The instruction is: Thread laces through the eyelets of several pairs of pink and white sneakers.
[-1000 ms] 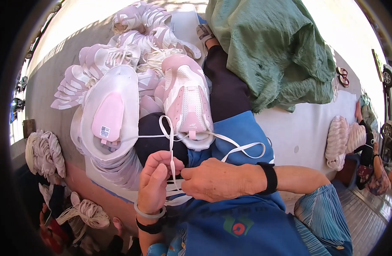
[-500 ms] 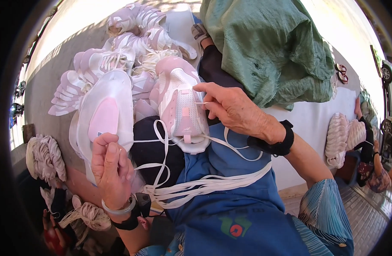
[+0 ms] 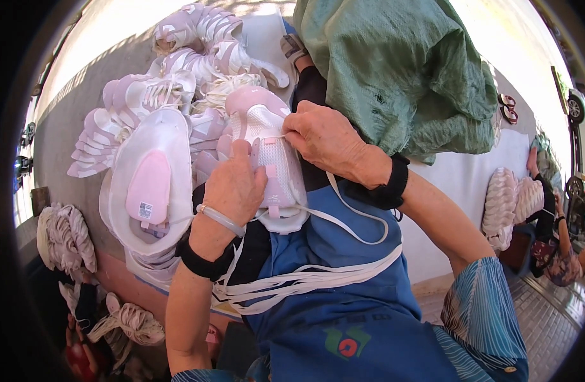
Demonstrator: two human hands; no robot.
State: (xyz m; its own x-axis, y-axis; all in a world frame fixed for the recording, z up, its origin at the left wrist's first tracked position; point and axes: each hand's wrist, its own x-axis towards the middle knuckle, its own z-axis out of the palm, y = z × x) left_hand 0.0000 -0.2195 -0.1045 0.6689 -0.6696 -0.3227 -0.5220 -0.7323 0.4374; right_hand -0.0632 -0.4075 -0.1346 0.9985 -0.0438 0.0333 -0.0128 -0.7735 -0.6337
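Note:
A pink and white shoe upper [image 3: 281,167] rests on my lap, its heel end toward me. My left hand [image 3: 234,184] lies at its left side, the fingers closed over the eyelet edge; the fingertips are partly hidden. At the right eyelet edge, my right hand [image 3: 327,137] pinches a thin white shoelace that stretches to the shoe. More white lace [image 3: 359,234] loops loosely from the shoe's heel over my blue apron [image 3: 362,290]. A bundle of white laces [image 3: 318,275] lies across the apron.
To the left stand nested shoe uppers [image 3: 117,191] with a pink sole piece showing. Several pink and white uppers [image 3: 139,95] are piled farther off. A green woven sack [image 3: 394,76] bulges at the far right. Another person [image 3: 563,248] sits at the right edge near stacked uppers [image 3: 501,204].
My left hand has moved up and right from beside the nested uppers onto the shoe's left edge. My right hand has shifted slightly left, with its fingers drawn in at the lace.

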